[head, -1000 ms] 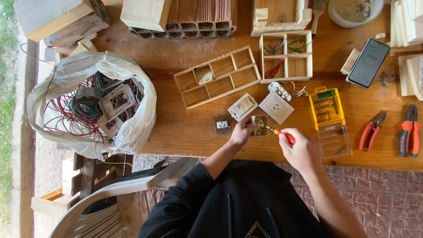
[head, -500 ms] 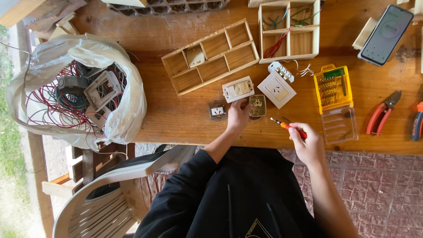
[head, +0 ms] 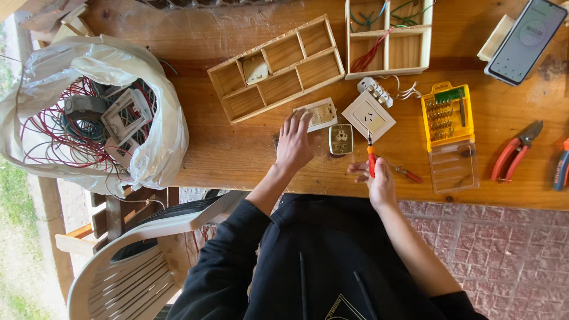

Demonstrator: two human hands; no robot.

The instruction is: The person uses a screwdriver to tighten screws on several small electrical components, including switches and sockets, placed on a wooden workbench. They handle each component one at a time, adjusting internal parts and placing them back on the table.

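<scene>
Far left there's a white plastic bag (head: pixel 155 136) stuffed w/ red wires & old switch plates. Then a wooden divider tray (head: pixel 277 68). My left hand (head: pixel 294 144) lies flat on the table (head: pixel 237 148), fingers spread a bit, tips touching a cream switch plate (head: pixel 320 113). A small socket insert (head: pixel 341 139) sits btwn my hands. Right hand (head: pixel 377 179) pinches a red screwdriver (head: pixel 370 155), tip pointing away from me. Yellow bit case (head: pixel 447 115) further right.

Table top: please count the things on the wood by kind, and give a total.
Wooden compartment trays: 2
Switch and socket parts: 4
Pliers: 2
Yellow bit case with clear lid: 1
Phone: 1
White bag of wires: 1
Screwdriver, in the right hand: 1
Total: 12
</scene>
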